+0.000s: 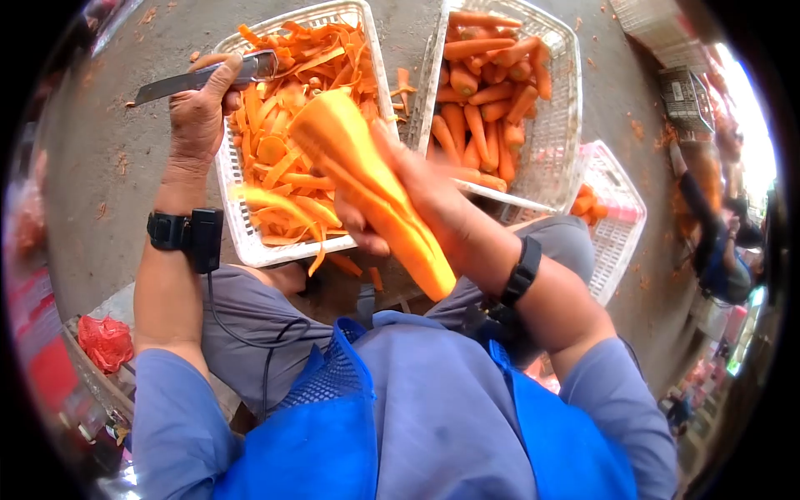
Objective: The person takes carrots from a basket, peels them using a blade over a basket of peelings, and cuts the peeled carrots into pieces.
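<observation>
A large peeled carrot [375, 196], smooth and bright orange, is gripped in my right hand [417, 179], its fingers wrapped round the middle. The carrot slants down to the right and its upper end is blurred. My left hand [204, 108] is closed on a metal peeler [196, 81], whose flat end points left. Both hands are over or beside a white basket [242, 242] heaped with orange peelings [283, 167]. A strip of peel [283, 204] hangs blurred over the basket's near part.
Right of the peelings stands a white crate [571, 108] of whole carrots [483, 100]. Another white crate [621, 225] lies partly beneath it. At the far right, a person [721, 258] is near more crates. A red plastic bag [106, 342] lies at the lower left.
</observation>
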Demonstrator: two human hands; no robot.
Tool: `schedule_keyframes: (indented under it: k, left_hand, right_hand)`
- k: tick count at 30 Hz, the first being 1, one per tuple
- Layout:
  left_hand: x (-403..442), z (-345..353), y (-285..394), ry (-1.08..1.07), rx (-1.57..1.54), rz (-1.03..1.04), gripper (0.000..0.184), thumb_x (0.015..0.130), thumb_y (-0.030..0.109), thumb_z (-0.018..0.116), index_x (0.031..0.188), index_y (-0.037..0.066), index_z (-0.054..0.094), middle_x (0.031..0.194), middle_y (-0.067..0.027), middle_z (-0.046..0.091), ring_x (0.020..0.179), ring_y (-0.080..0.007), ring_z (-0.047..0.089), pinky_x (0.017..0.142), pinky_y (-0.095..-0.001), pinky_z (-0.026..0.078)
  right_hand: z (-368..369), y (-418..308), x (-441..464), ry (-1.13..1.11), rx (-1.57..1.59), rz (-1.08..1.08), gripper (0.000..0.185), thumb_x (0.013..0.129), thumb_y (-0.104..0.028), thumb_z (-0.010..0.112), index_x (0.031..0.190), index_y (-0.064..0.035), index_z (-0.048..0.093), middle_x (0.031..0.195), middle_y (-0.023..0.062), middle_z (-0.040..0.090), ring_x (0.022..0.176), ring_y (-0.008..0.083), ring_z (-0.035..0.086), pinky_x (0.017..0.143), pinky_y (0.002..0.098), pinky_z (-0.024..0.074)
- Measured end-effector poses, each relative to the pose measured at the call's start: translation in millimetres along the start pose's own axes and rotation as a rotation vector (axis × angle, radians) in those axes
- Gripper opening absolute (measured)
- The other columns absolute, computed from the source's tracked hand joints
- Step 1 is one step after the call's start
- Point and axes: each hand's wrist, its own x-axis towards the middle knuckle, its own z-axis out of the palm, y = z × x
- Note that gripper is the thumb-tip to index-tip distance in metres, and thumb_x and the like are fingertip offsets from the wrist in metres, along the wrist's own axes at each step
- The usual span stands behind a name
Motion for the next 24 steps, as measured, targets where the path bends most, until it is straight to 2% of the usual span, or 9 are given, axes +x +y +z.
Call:
schedule_keyframes:
  k: [2,6,8,10,13,16,21,24]
  left_hand:
    - [-5.7,12.3,15.7,0.019,-0.018,0.034,0.016,0.099,0.02,0.065,0.108,0.007,0.07,0.078,0.0004,0.065,0.063,-0.0042,0.053,0.058,-0.0159,0.044]
    - [-28.8,43.8,40.7,-0.07,0.067,0.092,0.023,0.094,0.029,0.073,0.106,0.009,0.073,0.08,-0.0015,0.071,0.064,-0.0055,0.064,0.057,-0.0171,0.052]
    - [-35.5,62.4,51.3,-0.088,-0.136,-0.002,0.019,0.096,0.024,0.07,0.106,0.007,0.071,0.082,-0.0023,0.071,0.067,-0.006,0.064,0.06,-0.0179,0.051]
    - [-41.6,68.7,58.6,-0.153,-0.128,-0.002,0.019,0.098,0.022,0.067,0.108,0.006,0.07,0.083,-0.0032,0.071,0.068,-0.0065,0.063,0.062,-0.0189,0.051]
    - [-50.6,76.2,67.3,-0.233,-0.133,-0.002,0.018,0.097,0.016,0.067,0.111,0.005,0.068,0.085,-0.0032,0.07,0.067,-0.0063,0.062,0.062,-0.0188,0.052]
    - [-55.0,83.3,75.0,-0.147,-0.138,-0.057,0.018,0.097,0.014,0.066,0.113,0.005,0.069,0.085,-0.0027,0.069,0.067,-0.0057,0.062,0.062,-0.018,0.052]
    - [-46.0,68.1,69.4,-0.003,-0.226,-0.109,0.015,0.096,0.015,0.066,0.108,0.008,0.07,0.085,-0.0027,0.069,0.066,-0.0063,0.063,0.055,-0.0176,0.049]
    - [-51.7,66.5,77.8,-0.189,-0.181,-0.206,0.012,0.094,0.016,0.067,0.104,0.009,0.069,0.082,-0.0026,0.069,0.065,-0.007,0.064,0.054,-0.0186,0.049]
  right_hand:
    - [-5.5,-3.7,6.0,0.105,0.035,-0.007,0.066,0.104,-0.061,0.027,0.132,-0.0059,0.052,0.076,0.0118,0.058,0.052,0.0209,0.055,0.047,0.027,0.0463]
    - [-5.8,-4.7,12.4,0.16,0.041,-0.056,0.063,0.107,-0.056,0.024,0.131,-0.0045,0.052,0.079,0.0121,0.06,0.055,0.0226,0.057,0.05,0.0289,0.0485]
    - [-13.2,-2.6,15.5,0.132,0.019,-0.054,0.058,0.107,-0.054,0.028,0.129,-0.0061,0.052,0.081,0.0136,0.062,0.057,0.024,0.059,0.054,0.0309,0.0502]
    - [-19.9,-0.1,17.7,0.094,0.028,-0.077,0.053,0.106,-0.053,0.035,0.127,-0.0083,0.053,0.084,0.0167,0.064,0.06,0.0259,0.062,0.056,0.0344,0.0532]
    - [-19.6,-1.8,22.2,0.112,0.042,-0.11,0.051,0.106,-0.052,0.036,0.124,-0.0072,0.053,0.084,0.0163,0.064,0.062,0.0256,0.062,0.056,0.034,0.0531]
    - [-7.6,-9.3,22.7,0.171,-0.015,-0.123,0.052,0.108,-0.049,0.026,0.124,-0.0058,0.052,0.08,0.0136,0.06,0.055,0.0235,0.056,0.053,0.0304,0.0478]
    - [-16.6,-14.5,27.6,0.14,0.007,-0.164,0.05,0.106,-0.051,0.038,0.124,-0.0065,0.053,0.085,0.0152,0.064,0.063,0.0258,0.064,0.058,0.0332,0.054]
    - [-20.5,-16.2,28.9,0.119,-0.029,-0.196,0.05,0.106,-0.049,0.039,0.126,-0.0058,0.053,0.09,0.0142,0.066,0.066,0.0242,0.065,0.063,0.034,0.0556]
